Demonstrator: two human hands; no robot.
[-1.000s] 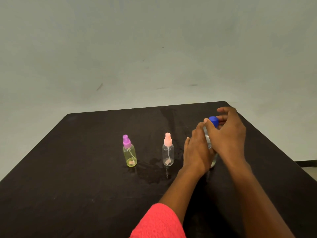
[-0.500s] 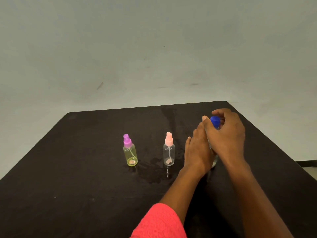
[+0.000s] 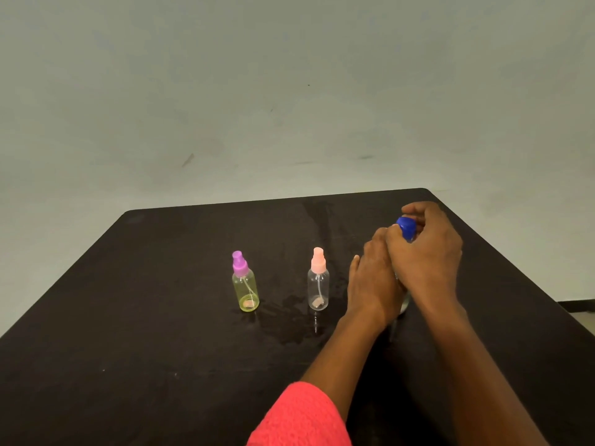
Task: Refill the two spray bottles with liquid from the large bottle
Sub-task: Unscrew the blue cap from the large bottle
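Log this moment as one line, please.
left hand: holds large bottle | right hand: grips blue cap, on bottle | purple-top spray bottle, pink-top spray bottle: upright, capped, untouched

Open tabletop [image 3: 112, 317] left of yellow spray bottle [image 3: 245, 292]; gap between it and clear spray bottle [image 3: 318, 289], just beside left hand [image 3: 370, 284].

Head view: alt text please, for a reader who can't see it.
The left hand holds the large bottle on a dark table; the right hand grips its blue cap. To their left stand a yellow-green spray bottle and a clear spray bottle, tops on.
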